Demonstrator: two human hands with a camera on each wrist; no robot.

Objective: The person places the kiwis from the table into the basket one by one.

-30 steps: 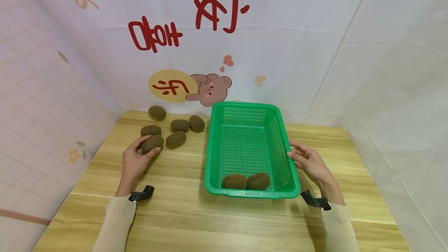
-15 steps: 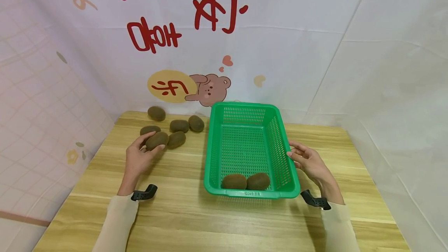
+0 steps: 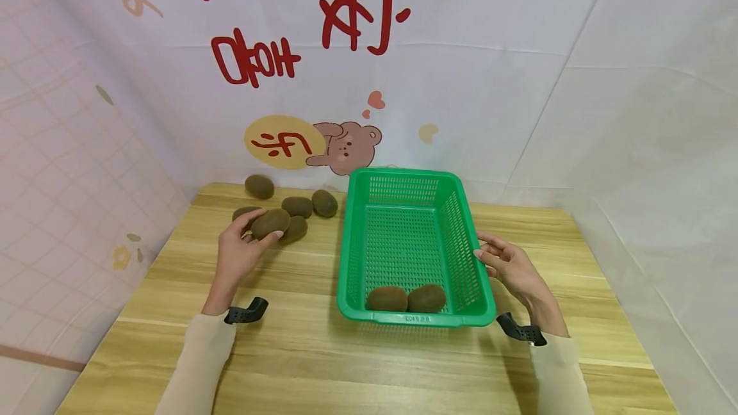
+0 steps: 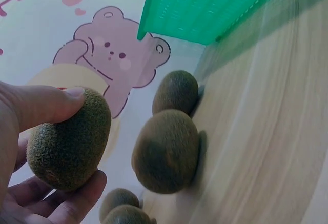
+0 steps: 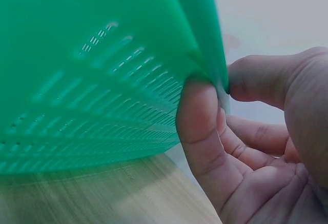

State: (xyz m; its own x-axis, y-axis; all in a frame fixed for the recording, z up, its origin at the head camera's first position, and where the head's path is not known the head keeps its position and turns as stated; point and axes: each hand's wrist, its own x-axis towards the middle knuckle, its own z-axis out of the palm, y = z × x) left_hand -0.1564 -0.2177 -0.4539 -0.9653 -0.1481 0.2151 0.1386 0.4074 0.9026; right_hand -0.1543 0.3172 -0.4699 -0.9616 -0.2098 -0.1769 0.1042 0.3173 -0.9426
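Observation:
My left hand point(image 3: 241, 250) grips a brown fuzzy kiwi point(image 3: 271, 223) between thumb and fingers. In the left wrist view that kiwi point(image 4: 72, 142) is raised off the table. Just behind it lies another kiwi point(image 3: 296, 229), partly covered in the head view. A further kiwi point(image 3: 243, 212) is mostly hidden by my left fingers. On the right, my right hand point(image 3: 515, 269) pinches the rim of a green plastic basket point(image 3: 346, 261), thumb on the outer lip and fingers under it. Two kiwis, one point(image 3: 387, 299) beside the other point(image 3: 426, 298), lie at the basket's near end.
At the back left of the wooden table point(image 3: 323, 376) lie more kiwis: one point(image 3: 259, 186) near the wall, one point(image 3: 297, 206) in the middle and one point(image 3: 325, 203) close to the basket. A printed cloth wall point(image 3: 461, 69) stands right behind the table.
My left hand has lifted its kiwi and carried it to the right, over the neighbouring kiwi. The right hand and the basket have stayed put.

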